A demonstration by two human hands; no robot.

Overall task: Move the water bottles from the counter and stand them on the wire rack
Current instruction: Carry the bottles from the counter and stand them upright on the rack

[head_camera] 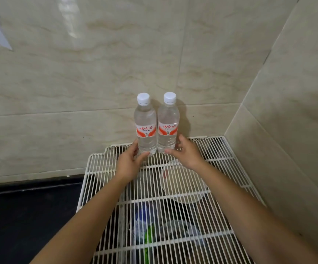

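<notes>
Two clear water bottles with white caps and red-and-white labels stand upright side by side at the back of the white wire rack [219, 159], close to the tiled wall. My left hand [130, 162] cups the base of the left bottle [146, 128], with the thumb in front and the fingers behind. My right hand [186, 152] holds the base of the right bottle [168, 128] the same way, its thumb tip against the bottle's lower front. Both bottles rest on the rack wires.
The rack fills the corner between the back wall and the right wall [287, 130]. Under the wires lie a round white plate [184, 187], a green and blue item [146, 229] and clear plastic. A dark counter [30, 216] lies to the left.
</notes>
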